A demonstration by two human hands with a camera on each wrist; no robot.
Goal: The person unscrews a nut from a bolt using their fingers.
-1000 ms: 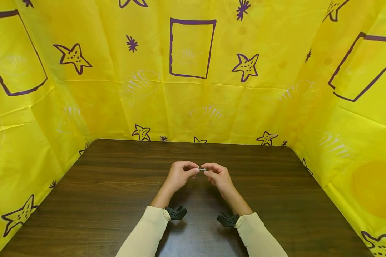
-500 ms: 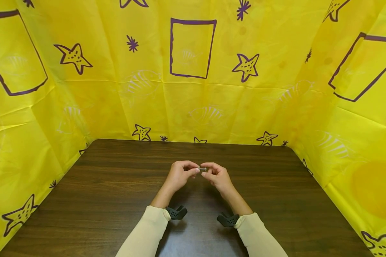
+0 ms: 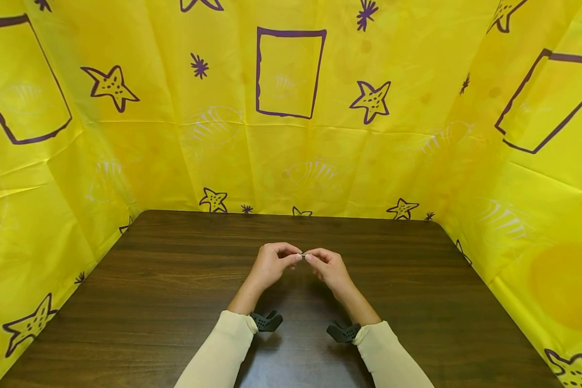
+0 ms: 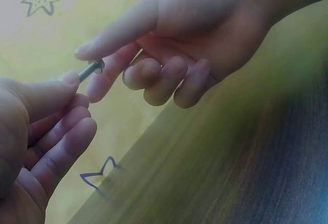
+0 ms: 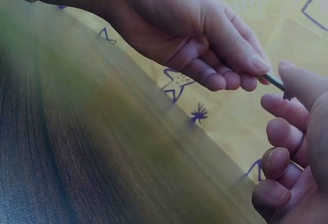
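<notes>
A thin metal bolt (image 3: pixel 303 255) lies level between the two hands, above the table. My left hand (image 3: pixel 270 265) pinches one end of its shank between thumb and forefinger. The threaded shank (image 4: pixel 88 73) shows between the fingers in the left wrist view. At its other end sits a small nut (image 4: pixel 100 66), with the thumb and forefinger of my right hand (image 3: pixel 333 269) around it. From the right wrist view, the nut (image 5: pixel 288 96) lies right by the right thumb, partly covered. The other right fingers curl loosely below.
The dark wood-grain table (image 3: pixel 174 269) spreads under both hands. A yellow cloth (image 3: pixel 223 151) with purple starfish drawings encloses the back and sides. Dark wrist mounts (image 3: pixel 268 321) sit at both cuffs of the light sleeves.
The right thumb and forefinger, parted half a second ago with the nut end showing between them, have come together over it. The left hand keeps its hold on the bolt and stays in place.
</notes>
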